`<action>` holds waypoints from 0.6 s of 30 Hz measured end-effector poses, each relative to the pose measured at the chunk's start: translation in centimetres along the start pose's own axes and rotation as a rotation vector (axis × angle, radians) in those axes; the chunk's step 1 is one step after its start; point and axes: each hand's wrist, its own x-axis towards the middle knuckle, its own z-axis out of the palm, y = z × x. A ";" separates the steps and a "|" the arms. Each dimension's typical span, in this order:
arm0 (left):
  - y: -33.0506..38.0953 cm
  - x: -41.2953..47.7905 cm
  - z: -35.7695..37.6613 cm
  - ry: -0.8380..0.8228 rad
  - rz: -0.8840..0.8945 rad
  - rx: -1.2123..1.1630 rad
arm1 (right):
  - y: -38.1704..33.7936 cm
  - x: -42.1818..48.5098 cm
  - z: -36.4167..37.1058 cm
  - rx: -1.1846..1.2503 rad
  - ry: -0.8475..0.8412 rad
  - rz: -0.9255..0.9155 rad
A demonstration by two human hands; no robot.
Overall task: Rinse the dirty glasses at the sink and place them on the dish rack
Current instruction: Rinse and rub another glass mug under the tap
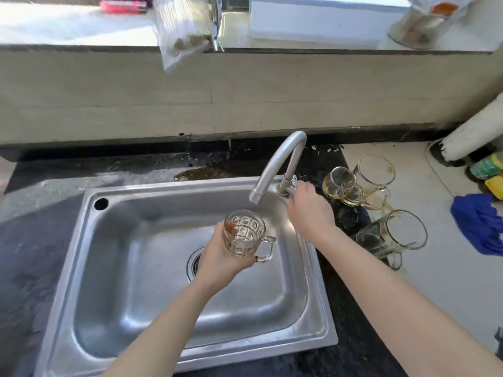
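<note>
My left hand (220, 257) grips a clear patterned glass mug (245, 234) over the steel sink (163, 268), its mouth just below the faucet spout (275, 164). No water shows from the spout. My right hand (309, 205) is closed on the faucet handle at the tap's base. Three dirty glasses lie on the counter to the right of the tap: a small one (339, 182), a taller mug (377, 178) behind it, and a larger stained one (392, 232) nearer me. No dish rack is in view.
A blue cloth (479, 227) lies at the right edge, with a sponge (490, 172) and a white pipe (473, 131) behind it. A ledge above the wall holds a plastic bag (182, 28), a pink lighter (122, 6) and a jar (424, 23). Brown spills mark the counter.
</note>
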 end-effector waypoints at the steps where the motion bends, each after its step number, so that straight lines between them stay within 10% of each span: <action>1: -0.1 0.1 -0.1 0.008 -0.006 0.016 | -0.2 1.0 0.2 -0.070 -0.047 0.012; 18: 1.1 0.4 0.2 0.050 -0.025 0.098 | -0.3 3.9 0.8 -0.539 -0.142 -0.301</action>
